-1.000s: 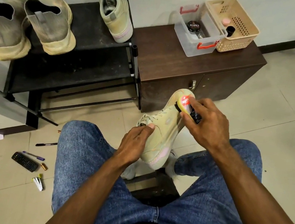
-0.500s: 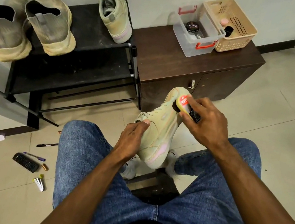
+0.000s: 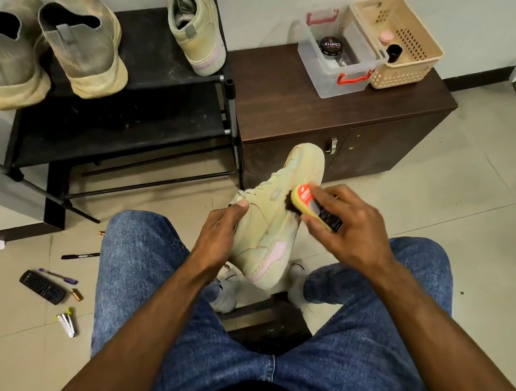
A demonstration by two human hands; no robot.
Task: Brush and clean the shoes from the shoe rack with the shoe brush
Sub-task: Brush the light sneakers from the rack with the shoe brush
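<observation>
Left hand [image 3: 217, 239] holds shoe [image 3: 270, 227]; right hand [image 3: 349, 231] apparently presses brush [image 3: 310, 204] against it.

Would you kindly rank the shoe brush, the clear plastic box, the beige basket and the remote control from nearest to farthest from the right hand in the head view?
1. Shoe brush: gripped in the right hand.
2. Clear plastic box: on the cabinet, beyond the hand.
3. Beige basket: beside the box, to its right.
4. Remote control: on the floor, far left.
</observation>
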